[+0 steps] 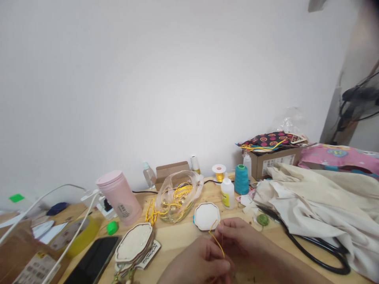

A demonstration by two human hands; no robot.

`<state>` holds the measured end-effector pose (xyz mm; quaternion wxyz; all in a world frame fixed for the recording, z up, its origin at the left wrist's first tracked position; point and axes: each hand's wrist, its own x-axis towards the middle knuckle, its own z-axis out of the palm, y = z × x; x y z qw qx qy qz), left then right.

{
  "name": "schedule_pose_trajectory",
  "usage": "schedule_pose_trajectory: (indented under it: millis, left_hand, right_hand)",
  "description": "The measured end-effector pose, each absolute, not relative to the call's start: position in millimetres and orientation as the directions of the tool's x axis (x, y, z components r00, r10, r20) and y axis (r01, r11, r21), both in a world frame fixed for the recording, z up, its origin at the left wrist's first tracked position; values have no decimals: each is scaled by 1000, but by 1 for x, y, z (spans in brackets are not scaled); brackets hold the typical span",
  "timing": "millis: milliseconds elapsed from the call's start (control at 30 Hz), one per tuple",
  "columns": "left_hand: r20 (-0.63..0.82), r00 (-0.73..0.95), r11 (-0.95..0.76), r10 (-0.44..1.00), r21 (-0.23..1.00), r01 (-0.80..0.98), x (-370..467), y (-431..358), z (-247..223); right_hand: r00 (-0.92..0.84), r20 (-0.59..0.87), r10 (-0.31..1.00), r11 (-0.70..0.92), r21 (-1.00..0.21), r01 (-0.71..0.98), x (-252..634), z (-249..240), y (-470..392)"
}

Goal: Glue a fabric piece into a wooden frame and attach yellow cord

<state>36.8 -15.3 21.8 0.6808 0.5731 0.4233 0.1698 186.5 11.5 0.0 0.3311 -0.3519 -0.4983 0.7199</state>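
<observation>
Both hands meet low in the middle of the head view, fingers curled together around a thin yellow cord [218, 243]. My left hand [201, 258] pinches the cord between thumb and fingers. My right hand [237, 234] is closed on the upper part of the same cord, its fingertips near the edge of a white scalloped plaque [206, 216] lying flat on the table. Part of the cord is hidden behind the fingers. Beyond the plaque, a clear plastic bag [195, 185] holds more yellow cord [181, 194].
A stack of similar plaques [134, 241] and a phone [92, 260] lie left, near a pink tumbler [120, 197]. A glue bottle [227, 193], a teal thread cone [242, 180] and a gold spool [219, 173] stand behind. Black-handled scissors [314, 248] lie right, beside cream cloth [316, 201].
</observation>
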Motion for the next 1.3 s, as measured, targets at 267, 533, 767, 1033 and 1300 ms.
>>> schedule_pose_trajectory:
  millis: [267, 533, 767, 1033, 1300]
  left_hand:
    - [-440, 376, 445, 815, 892, 79, 32, -4, 23]
    - [-378, 334, 476, 864, 830, -290, 44, -2, 8]
    - [-398, 285, 486, 872, 634, -601, 41, 6, 4]
    - [-400, 135, 391, 906, 674, -627, 39, 6, 13]
    - [-389, 81, 337, 918, 652, -679, 34, 10, 12]
  right_hand:
    - [-581, -72, 811, -334, -871, -359, 195, 19, 8]
    - [-665, 89, 741, -49, -981, -186, 179, 12, -3]
    - [-737, -16, 675, -37, -999, -11, 186, 9, -10]
    - [-826, -302, 476, 62, -925, 374, 205, 33, -10]
    - [-860, -429, 277, -83, -902, 423, 224, 43, -2]
